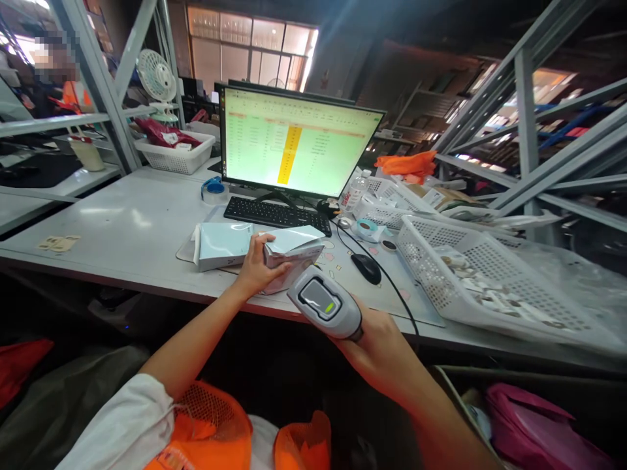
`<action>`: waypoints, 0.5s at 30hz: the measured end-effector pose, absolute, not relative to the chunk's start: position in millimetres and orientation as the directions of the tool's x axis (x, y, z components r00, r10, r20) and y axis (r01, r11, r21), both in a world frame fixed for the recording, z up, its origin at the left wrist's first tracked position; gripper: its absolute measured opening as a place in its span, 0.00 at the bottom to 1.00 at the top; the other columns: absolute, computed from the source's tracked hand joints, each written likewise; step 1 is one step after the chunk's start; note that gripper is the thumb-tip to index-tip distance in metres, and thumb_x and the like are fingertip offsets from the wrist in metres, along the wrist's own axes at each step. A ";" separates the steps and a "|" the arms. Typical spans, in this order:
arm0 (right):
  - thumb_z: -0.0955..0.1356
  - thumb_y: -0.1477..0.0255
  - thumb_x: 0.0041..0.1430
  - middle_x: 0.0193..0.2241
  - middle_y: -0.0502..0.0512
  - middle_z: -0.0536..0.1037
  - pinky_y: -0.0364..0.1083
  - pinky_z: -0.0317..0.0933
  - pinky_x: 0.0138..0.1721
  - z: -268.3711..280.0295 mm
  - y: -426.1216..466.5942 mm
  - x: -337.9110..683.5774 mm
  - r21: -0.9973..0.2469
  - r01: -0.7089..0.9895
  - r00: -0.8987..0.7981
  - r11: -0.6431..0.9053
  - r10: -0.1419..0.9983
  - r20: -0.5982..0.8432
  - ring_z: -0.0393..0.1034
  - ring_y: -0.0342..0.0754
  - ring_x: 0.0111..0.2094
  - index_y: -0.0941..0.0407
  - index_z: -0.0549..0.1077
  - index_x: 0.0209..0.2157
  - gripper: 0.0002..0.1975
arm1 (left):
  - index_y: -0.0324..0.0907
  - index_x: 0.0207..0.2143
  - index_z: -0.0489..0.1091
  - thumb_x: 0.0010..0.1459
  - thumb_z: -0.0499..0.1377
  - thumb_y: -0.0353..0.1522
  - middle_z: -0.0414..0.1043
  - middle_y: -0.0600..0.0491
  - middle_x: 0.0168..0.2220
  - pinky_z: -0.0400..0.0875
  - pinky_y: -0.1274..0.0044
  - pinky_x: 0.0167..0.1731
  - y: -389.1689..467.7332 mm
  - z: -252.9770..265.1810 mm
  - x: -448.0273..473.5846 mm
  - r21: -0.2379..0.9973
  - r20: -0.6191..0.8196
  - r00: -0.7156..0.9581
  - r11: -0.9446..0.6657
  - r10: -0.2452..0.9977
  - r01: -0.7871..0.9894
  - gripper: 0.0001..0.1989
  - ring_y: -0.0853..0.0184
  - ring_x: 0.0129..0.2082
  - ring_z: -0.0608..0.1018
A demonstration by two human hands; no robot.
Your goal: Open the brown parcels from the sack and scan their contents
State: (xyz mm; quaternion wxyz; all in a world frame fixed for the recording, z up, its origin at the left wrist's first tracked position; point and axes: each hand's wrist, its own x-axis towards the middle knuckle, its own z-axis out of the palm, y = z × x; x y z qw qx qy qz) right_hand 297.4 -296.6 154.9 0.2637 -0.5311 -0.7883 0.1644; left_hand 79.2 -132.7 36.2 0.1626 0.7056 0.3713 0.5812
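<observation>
My left hand (pixel 262 264) is closed around a light blue box (pixel 296 240), tilted up at the table's front edge, with its pale side toward me. Beside it on the left, another light blue box (pixel 225 243) lies flat on the table. A grey barcode scanner (pixel 326 301) with a small green light is gripped in my right hand (pixel 382 339). Its head points toward the box in my left hand, and the two stand close together. My right fingers are mostly hidden under the scanner.
Behind the boxes stand a black keyboard (pixel 279 212) and a lit monitor (pixel 298 143). A black mouse (pixel 366 268) and its cable lie to the right, by a white basket (pixel 435 287) of small items. At the back left are another white basket (pixel 171 156) and blue tape (pixel 213 187).
</observation>
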 end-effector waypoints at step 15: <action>0.65 0.63 0.69 0.52 0.76 0.79 0.54 0.66 0.47 57.4 -138.7 393.5 -0.216 0.970 0.157 -0.109 0.963 0.220 0.76 0.66 0.51 0.65 0.69 0.63 0.27 | 0.46 0.72 0.49 0.53 0.71 0.37 0.63 0.38 0.68 0.63 0.55 0.65 -172.6 5.2 75.9 0.917 0.262 0.183 -0.303 0.948 0.259 0.50 0.47 0.67 0.68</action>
